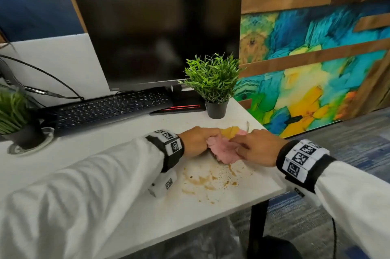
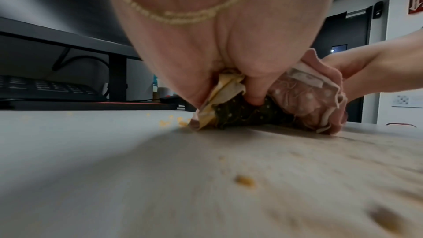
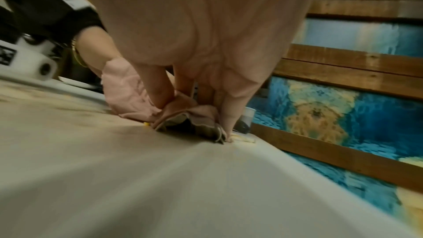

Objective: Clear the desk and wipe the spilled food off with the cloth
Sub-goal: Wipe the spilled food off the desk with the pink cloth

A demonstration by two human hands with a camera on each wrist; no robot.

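A pink cloth (image 1: 224, 151), stained yellow-brown on its far side, lies bunched on the white desk (image 1: 118, 212) near the right edge. My left hand (image 1: 199, 140) grips its left end in a curled fist; in the left wrist view the fingers (image 2: 254, 95) dig into the soiled folds of the cloth (image 2: 304, 100). My right hand (image 1: 256, 147) pinches the right end, fingertips (image 3: 160, 97) pressing the cloth (image 3: 128, 97) onto the desk. Brown smears and crumbs of spilled food (image 1: 209, 180) spread over the desk in front of the cloth.
A black monitor (image 1: 160, 35) and keyboard (image 1: 109, 107) stand behind. A potted plant (image 1: 215, 85) sits just beyond the cloth; another plant (image 1: 14, 115) at far left. The desk's right edge (image 1: 280, 189) is close to my right wrist. A painted panel (image 1: 316, 73) leans beyond it.
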